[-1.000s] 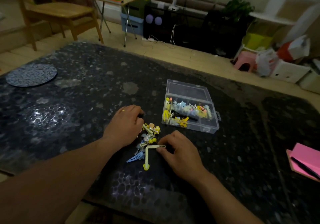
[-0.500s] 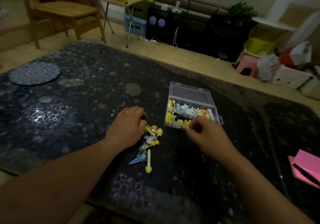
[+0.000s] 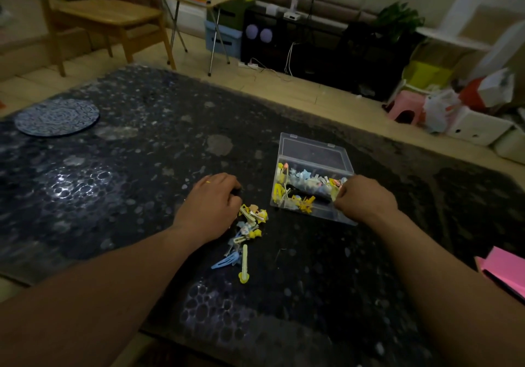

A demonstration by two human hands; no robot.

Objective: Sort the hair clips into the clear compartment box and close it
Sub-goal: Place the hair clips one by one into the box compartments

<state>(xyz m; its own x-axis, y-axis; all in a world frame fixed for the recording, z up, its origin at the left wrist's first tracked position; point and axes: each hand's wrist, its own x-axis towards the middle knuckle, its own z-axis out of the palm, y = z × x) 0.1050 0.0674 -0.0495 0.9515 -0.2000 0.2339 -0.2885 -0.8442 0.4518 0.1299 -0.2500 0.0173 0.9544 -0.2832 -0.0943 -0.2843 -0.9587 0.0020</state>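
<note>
A clear compartment box (image 3: 305,213) lies open on the dark table, its lid (image 3: 312,150) flat behind it. Several yellow, blue and pink hair clips and a black one fill it. A loose pile of hair clips (image 3: 251,223) lies left of the box, with a blue clip (image 3: 225,261) and a long yellow clip (image 3: 244,264) nearest me. My left hand (image 3: 211,210) rests beside the pile, fingers curled over a small dark clip (image 3: 235,192). My right hand (image 3: 365,200) hovers over the box's right end, its fingertips pinched on a clip that is mostly hidden.
A round patterned mat (image 3: 56,116) lies at the table's far left. A pink notebook (image 3: 505,270) with a pen sits at the right edge. Beyond the table stand a wooden chair (image 3: 108,17), a folding table and a pink stool (image 3: 404,111).
My right hand picked a pale clip from the pile and carried it rightwards to the box's right end. My left hand stayed beside the pile.
</note>
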